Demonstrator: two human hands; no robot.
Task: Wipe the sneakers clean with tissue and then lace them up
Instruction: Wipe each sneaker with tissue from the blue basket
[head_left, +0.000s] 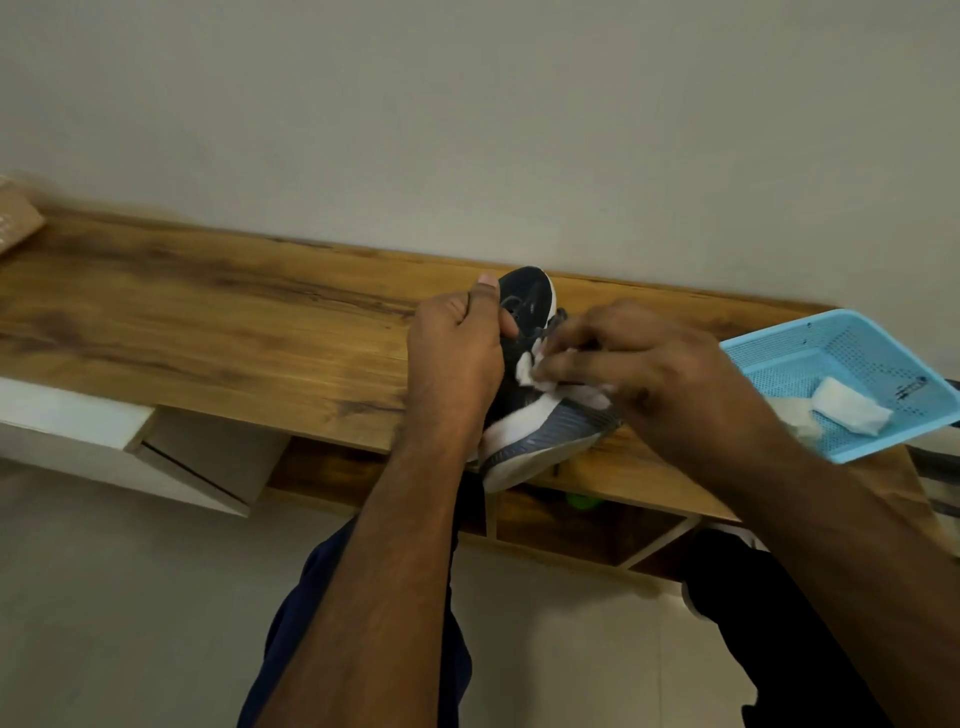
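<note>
A dark sneaker (524, 332) is gripped by the curled left hand (457, 358) at the wooden shelf's (208, 322) front edge, its heel overhanging. White tissue (530, 370) is pinched against it by the right hand (644, 374). Beside that hand lies a blue basket (810, 353); bare shelf stretches beyond the left hand.

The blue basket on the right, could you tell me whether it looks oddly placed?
Yes. The blue basket sits tilted at the right end of the wooden shelf, one corner jutting past the front edge, with folded tissue inside.
</note>
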